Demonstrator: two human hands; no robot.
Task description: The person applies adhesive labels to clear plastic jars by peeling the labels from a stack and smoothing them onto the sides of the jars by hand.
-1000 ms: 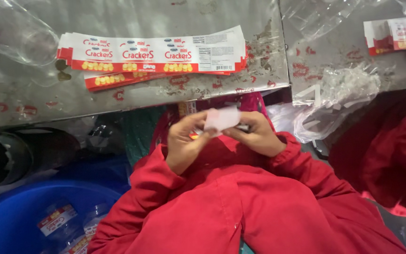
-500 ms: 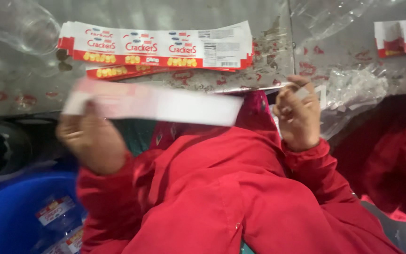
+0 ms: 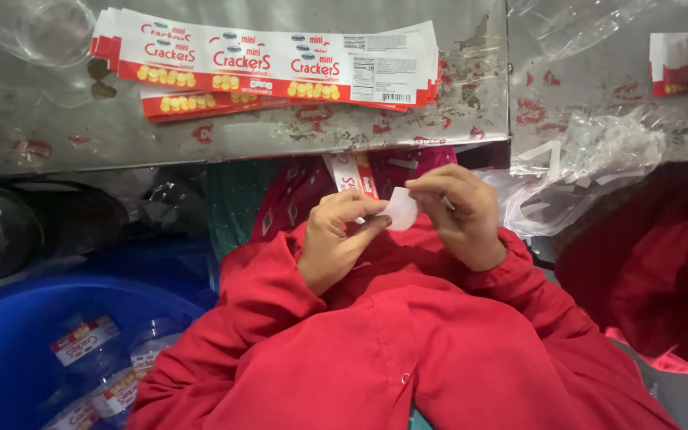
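Pinching a small white label piece [image 3: 400,209] between thumb and fingertips, both hands [image 3: 404,219] meet just above the lap, below the edge of the metal counter [image 3: 280,135]. The left hand [image 3: 336,239] is closed on the piece's near edge and the right hand [image 3: 459,215] is closed on its far side, so the piece sits between them, held up off the red sleeves [image 3: 408,342]. Judging by the grip, the step in hand looks like separating or peeling a label from its backing, which calls for a fine fingertip hold and a steady pull. A red-and-white label strip [image 3: 352,171] hangs down from the counter edge just behind the hands. On the counter lies a stack of printed labels [image 3: 272,64], with crumpled clear plastic [image 3: 599,151] to the right. A blue tub [image 3: 33,350] holding labelled clear containers stands at the lower left.
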